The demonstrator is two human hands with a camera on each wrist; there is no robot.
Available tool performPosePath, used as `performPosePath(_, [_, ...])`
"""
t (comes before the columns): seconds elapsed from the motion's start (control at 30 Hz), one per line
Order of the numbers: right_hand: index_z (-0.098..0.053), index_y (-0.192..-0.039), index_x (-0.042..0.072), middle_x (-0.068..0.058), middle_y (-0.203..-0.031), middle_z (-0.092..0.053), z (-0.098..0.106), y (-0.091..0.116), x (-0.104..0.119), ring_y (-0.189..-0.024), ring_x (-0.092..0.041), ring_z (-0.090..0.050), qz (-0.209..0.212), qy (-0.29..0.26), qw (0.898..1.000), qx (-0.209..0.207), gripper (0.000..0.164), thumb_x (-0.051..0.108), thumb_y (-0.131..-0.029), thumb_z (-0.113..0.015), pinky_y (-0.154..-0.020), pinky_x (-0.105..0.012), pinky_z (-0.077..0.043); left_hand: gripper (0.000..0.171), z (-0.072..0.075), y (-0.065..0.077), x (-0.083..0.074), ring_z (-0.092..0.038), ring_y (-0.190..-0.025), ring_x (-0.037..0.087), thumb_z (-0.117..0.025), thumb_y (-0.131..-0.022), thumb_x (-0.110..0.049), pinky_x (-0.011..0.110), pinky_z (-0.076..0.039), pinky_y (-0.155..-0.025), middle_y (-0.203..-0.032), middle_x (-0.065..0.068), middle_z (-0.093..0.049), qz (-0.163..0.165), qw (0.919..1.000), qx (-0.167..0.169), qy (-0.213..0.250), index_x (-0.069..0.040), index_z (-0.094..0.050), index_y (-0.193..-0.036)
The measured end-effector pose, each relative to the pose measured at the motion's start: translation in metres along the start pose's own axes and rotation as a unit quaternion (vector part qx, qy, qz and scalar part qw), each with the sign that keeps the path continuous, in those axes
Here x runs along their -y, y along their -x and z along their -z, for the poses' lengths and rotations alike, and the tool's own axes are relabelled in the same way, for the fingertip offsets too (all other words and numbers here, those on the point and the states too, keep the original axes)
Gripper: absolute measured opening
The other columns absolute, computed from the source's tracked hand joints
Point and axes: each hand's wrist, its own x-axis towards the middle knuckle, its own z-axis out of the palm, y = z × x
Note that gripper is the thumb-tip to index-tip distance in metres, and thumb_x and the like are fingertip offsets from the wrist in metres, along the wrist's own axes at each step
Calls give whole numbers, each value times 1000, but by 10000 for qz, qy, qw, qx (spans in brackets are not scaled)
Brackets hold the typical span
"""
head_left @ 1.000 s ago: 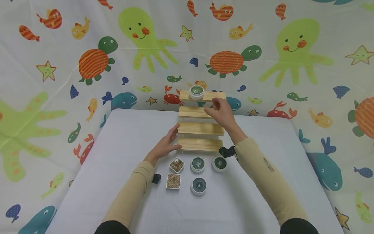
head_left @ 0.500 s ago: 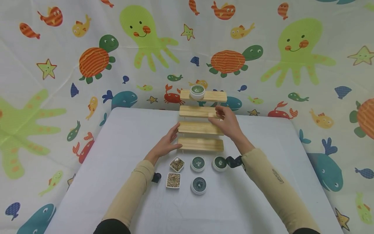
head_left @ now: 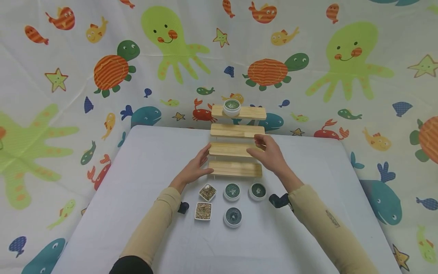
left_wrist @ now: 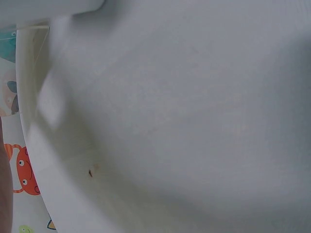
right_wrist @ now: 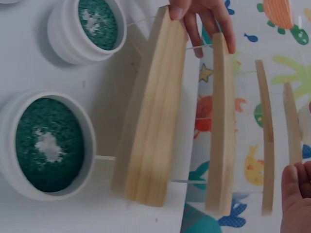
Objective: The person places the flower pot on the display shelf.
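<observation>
A stepped wooden display rack (head_left: 235,169) with pale planks on thin clear supports stands at the back of the table. My left hand (head_left: 192,170) rests against its left end, fingers extended at the second-lowest plank and thumb on the lowest one. In the right wrist view, the left hand (right_wrist: 206,19) shows at the plank ends. My right hand (head_left: 270,152) is by the right end of the middle planks, fingers slightly bent and holding nothing; whether it touches the wood I cannot tell. A round white jar (head_left: 232,108) with green contents sits on the top plank.
In front of the rack are a round white jar (head_left: 232,192), another jar (head_left: 257,191) and a nearer jar (head_left: 233,217), all dark green inside. Left of them lie a square dish (head_left: 207,192) and a second square dish (head_left: 203,211), holding brownish bits. A patterned sheet (head_left: 219,57) hangs behind.
My right hand has moved down and slightly right along the rack's right side, from the upper planks to the middle ones. The left hand stays at the left end.
</observation>
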Motion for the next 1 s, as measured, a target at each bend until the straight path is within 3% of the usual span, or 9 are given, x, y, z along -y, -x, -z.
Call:
performPosePath(0.2, [-41,-133,4,-11,-130,-46,-2,15,-10,-119,-23,-47,-54,87,9999,108,64,29,-81,-70,-104,-32,-45,95,0,0,4,-13,-142,21,-69,-81,-8,34,-20,-118,-156,1,-6,-4,10000,7,20,-14,-5,-149])
performPosePath(0.4, [-42,-133,3,-11,-128,-47,-5,28,-21,-117,-23,-49,-107,180,9997,114,64,29,-81,-70,-104,-33,-45,98,-3,-9,35,-14,-142,15,-73,-78,-19,30,-21,-118,-155,-10,-6,-55,9999,-127,-47,-32,-5,-148])
performPosePath(0.5, [-43,-131,2,-12,-127,-47,-6,33,-26,-116,-24,-49,-67,177,9997,123,64,31,-81,-69,-103,-33,-45,98,-3,-10,39,-14,-142,15,-73,-78,-22,31,-21,-117,-155,-11,-7,-59,9998,-143,-89,-34,-5,-147])
performPosePath(0.63, [-44,-130,1,-13,-126,-49,-7,40,-34,-116,-25,-50,-32,255,9995,169,63,33,-81,-69,-102,-34,-46,98,-3,-9,34,-14,-142,15,-73,-79,-19,31,-22,-117,-155,-10,-7,-44,9998,-138,-124,-31,-5,-148])
performPosePath(0.87, [-46,-127,3,-12,-124,-51,-9,50,-46,-115,-25,-52,-179,499,9981,322,60,31,-80,-70,-100,-33,-48,95,-1,-2,6,-14,-142,21,-70,-80,-7,36,-20,-118,-156,1,-7,-12,10000,-49,-19,-15,-5,-149])
performPosePath(1.0, [-46,-127,3,-12,-124,-51,-10,56,-54,-115,-25,-52,-195,615,9970,426,58,27,-81,-70,-100,-33,-48,94,0,-1,0,-14,-142,21,-69,-81,-7,34,-21,-117,-156,2,-6,48,10000,-25,-77,-13,-5,-149])
